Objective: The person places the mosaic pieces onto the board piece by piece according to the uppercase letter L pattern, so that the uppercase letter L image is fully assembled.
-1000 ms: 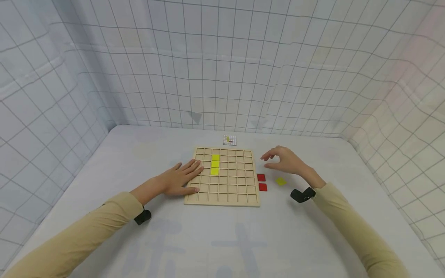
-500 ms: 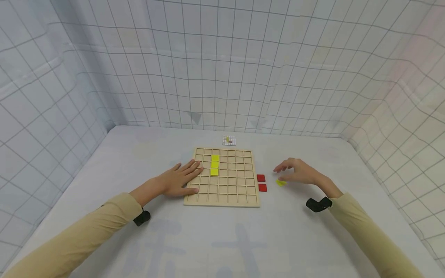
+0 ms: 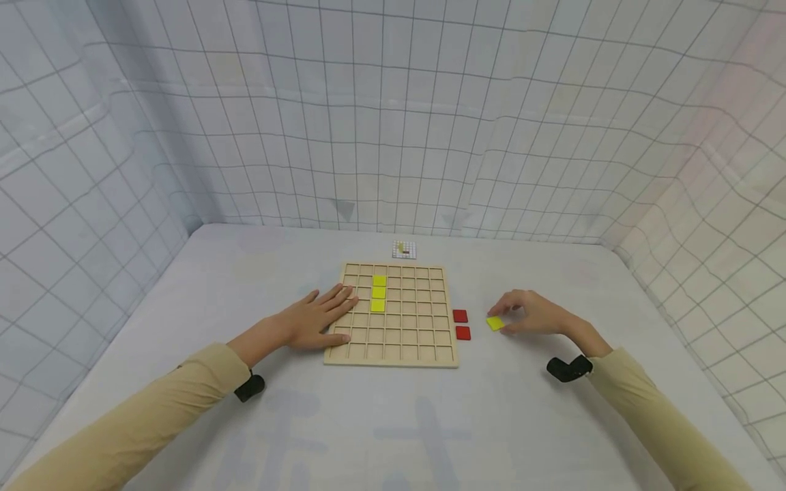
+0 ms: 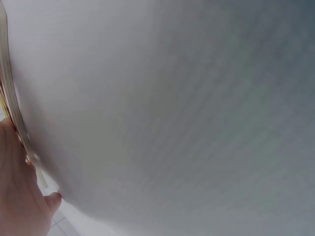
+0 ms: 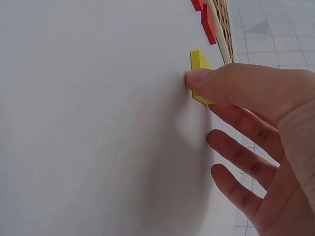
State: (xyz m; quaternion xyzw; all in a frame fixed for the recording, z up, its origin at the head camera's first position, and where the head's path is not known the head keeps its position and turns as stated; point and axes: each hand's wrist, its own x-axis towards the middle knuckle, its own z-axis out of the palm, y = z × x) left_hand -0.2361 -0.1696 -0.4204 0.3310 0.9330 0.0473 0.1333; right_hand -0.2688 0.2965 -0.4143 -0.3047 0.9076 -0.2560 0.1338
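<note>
My left hand (image 3: 317, 319) lies with spread fingers on the left edge of a wooden grid board (image 3: 410, 352). Three yellow square tiles (image 3: 379, 292) sit in one column of the board, in its upper left part. To the right of the board my right hand (image 3: 533, 313) pinches a loose yellow tile (image 5: 198, 61) between thumb and index finger, low at the white table. The other fingers of that hand are spread apart in the right wrist view. Two red tiles (image 3: 463, 333) lie between the board and this hand.
A small card (image 3: 404, 249) printed with a grid and coloured marks lies behind the board. White table cloth (image 3: 393, 423) surrounds everything. Grid-patterned curtains (image 3: 393, 123) stand at the back and sides. Each wrist wears a black camera (image 3: 568, 369).
My right hand has moved right and down from beside the board to the loose yellow tile, and now pinches it. The left hand stays in place on the board.
</note>
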